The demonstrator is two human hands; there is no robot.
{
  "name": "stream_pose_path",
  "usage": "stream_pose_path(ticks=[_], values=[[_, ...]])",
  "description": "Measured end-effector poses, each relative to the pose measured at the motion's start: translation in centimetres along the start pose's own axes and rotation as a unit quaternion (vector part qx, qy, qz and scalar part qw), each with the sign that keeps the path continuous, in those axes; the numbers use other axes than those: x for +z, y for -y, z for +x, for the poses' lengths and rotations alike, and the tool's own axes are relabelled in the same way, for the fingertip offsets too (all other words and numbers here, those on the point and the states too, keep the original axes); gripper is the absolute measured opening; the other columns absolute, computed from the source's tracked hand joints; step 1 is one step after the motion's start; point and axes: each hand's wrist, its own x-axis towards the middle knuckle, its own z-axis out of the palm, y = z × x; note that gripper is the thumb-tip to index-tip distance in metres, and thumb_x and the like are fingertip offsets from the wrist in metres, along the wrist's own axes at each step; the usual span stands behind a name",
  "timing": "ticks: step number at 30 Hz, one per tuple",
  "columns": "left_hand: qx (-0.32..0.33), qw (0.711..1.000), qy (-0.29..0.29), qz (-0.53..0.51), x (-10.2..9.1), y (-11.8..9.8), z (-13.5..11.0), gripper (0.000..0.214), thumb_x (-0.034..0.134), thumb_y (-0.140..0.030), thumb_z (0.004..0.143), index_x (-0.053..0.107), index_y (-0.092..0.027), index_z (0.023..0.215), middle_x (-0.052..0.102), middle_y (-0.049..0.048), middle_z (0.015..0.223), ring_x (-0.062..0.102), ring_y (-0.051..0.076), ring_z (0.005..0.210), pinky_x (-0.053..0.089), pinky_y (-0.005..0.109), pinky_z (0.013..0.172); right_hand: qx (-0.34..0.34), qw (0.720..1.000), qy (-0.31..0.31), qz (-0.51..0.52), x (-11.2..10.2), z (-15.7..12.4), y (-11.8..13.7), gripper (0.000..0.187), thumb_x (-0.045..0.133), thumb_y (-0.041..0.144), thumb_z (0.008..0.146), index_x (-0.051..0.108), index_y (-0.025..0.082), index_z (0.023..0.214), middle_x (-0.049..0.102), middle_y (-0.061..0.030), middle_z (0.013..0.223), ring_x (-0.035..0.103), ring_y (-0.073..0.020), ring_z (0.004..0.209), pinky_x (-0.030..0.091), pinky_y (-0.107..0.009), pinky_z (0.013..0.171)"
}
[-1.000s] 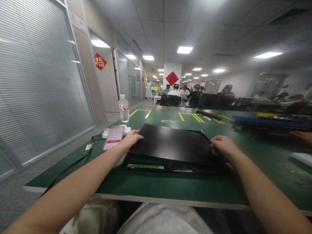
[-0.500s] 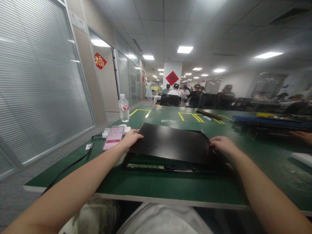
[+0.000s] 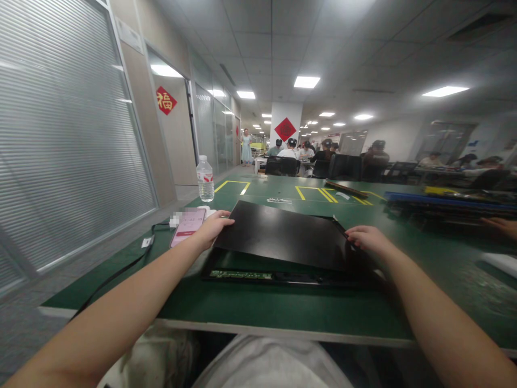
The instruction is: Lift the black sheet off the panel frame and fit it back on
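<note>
A thin, glossy black panel [image 3: 283,231] lies tilted over a black frame [image 3: 299,281], its left end raised. My left hand [image 3: 216,227] is closed on the panel's left edge, thumb on top. At the panel's right edge my right hand [image 3: 365,238] has its fingers closed, pinching the edge there; whether it also grips the frame I cannot tell. Along the frame's near side a green circuit board strip [image 3: 242,275] shows below the panel. Most of the frame's inside is hidden under the panel.
A phone [image 3: 188,229] and a water bottle [image 3: 205,180] stand left on the green table [image 3: 283,315]. Small white strips [image 3: 279,200] lie behind the panel. Dark and blue long parts [image 3: 448,205] are stacked at right, near another person's hand [image 3: 501,225].
The panel's left end has risen slightly and my left hand has shifted a little left with it. My right hand has hardly moved. The frame stays in place.
</note>
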Motion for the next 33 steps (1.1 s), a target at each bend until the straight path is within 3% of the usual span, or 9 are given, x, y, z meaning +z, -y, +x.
stream_pose_path(ticks=[11,21,29,33], values=[[0.059,0.994,0.014,0.090,-1.0,0.9,1.0,0.040,0.081,-0.026,0.045,0.068,-0.016,0.082,0.074,0.0048,0.080,0.068,0.027,0.085,0.049,0.036,0.077,-0.001,1.000,0.008,-0.008,0.0,0.2,-0.1,0.021,0.058,0.014,0.074,0.073,0.012,0.087,0.070,-0.0082,0.078,0.053,-0.0088,0.052,0.038,-0.019,0.044],[0.065,0.972,-0.008,0.224,-1.1,1.0,0.9,0.033,0.076,-0.026,0.051,0.069,-0.015,0.081,0.066,0.0005,0.065,0.066,0.025,0.073,0.047,0.033,0.066,-0.004,1.000,0.015,-0.011,0.0,0.1,0.1,0.019,0.056,0.012,0.076,0.072,0.012,0.087,0.069,-0.0069,0.076,0.053,-0.0086,0.051,0.038,-0.019,0.043],[0.075,0.954,0.000,0.290,-1.4,1.4,1.1,0.033,0.076,-0.030,0.052,0.071,-0.017,0.081,0.075,0.0076,0.090,0.068,0.029,0.092,0.050,0.032,0.075,0.002,1.000,0.003,-0.010,0.1,-0.1,0.3,0.018,0.058,0.013,0.075,0.072,0.013,0.085,0.070,-0.0073,0.076,0.054,-0.0089,0.051,0.038,-0.018,0.043],[0.074,0.951,0.013,0.300,-1.6,1.9,1.6,0.032,0.075,-0.030,0.052,0.072,-0.017,0.082,0.076,0.0077,0.092,0.069,0.029,0.094,0.051,0.031,0.078,0.004,1.000,0.009,-0.014,0.1,0.1,0.0,0.019,0.059,0.014,0.073,0.073,0.013,0.087,0.071,-0.0079,0.079,0.054,-0.0089,0.052,0.038,-0.018,0.043]])
